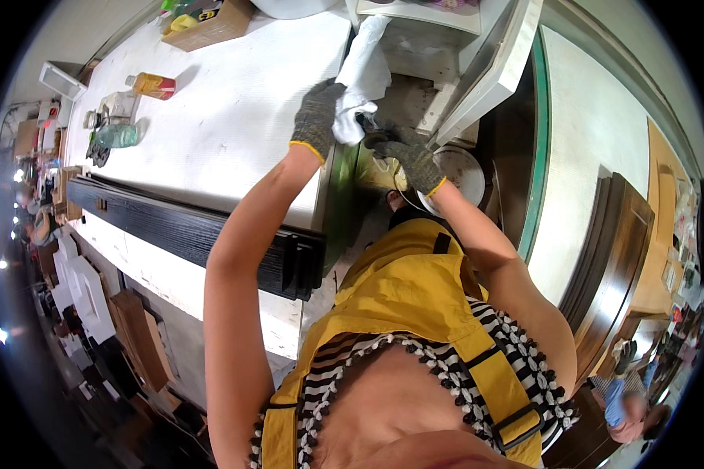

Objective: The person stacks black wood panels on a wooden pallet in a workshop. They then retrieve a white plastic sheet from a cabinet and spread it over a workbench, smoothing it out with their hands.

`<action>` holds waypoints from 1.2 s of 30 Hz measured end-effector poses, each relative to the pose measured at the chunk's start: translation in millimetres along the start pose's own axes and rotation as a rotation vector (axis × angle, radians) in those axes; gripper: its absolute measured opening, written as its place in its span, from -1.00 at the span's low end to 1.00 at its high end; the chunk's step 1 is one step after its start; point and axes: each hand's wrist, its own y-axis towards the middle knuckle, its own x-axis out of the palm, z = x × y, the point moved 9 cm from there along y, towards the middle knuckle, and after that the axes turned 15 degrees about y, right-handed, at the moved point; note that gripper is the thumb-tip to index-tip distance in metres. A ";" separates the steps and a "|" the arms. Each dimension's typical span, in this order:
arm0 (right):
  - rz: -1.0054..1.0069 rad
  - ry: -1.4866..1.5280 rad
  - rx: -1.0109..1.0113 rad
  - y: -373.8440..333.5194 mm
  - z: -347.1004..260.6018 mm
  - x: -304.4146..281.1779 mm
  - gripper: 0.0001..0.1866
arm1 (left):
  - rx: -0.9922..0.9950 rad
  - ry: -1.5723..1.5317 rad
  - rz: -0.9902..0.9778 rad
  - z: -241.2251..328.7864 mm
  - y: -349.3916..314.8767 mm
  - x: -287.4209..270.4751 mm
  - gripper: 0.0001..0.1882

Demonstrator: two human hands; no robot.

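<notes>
White cloth (364, 74) bunched in gloved left hand (317, 117), fist closed; gloved right hand (407, 156) clasps cloth's lower end beside white frame (485, 78). Wiping seemingly midway.

**Colours and patterns at the bench**

The gloves on the left hand (317, 117) and right hand (414, 160) are speckled grey with yellow cuffs. The cloth (365, 74) is white. The bench (235, 117) is white too. The slats (188, 230) are black with a fine grain. The apron (403, 285) is mustard yellow over a black-and-white striped top (344, 363). The bottle (152, 84) is orange and yellow. The frame (493, 74) is pale grey-white, and the bowl (460, 170) is white.
</notes>
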 end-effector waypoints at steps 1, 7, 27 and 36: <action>0.002 0.030 0.055 -5.0 -1.1 0.2 -0.55 | 0.065 -0.073 -0.009 6.8 -2.2 -11.3 -0.66; -0.071 -0.125 0.328 -16.2 13.3 -39.6 -0.60 | 0.168 -0.162 0.091 63.8 -68.7 -72.1 -0.70; -0.417 -1.445 0.234 71.4 19.9 -28.8 -0.59 | 0.327 0.576 1.416 85.1 -506.1 -445.7 -0.75; -0.148 -1.577 -0.186 221.1 -49.9 -77.3 -0.36 | 0.304 0.484 1.590 64.8 -580.4 -402.3 -0.71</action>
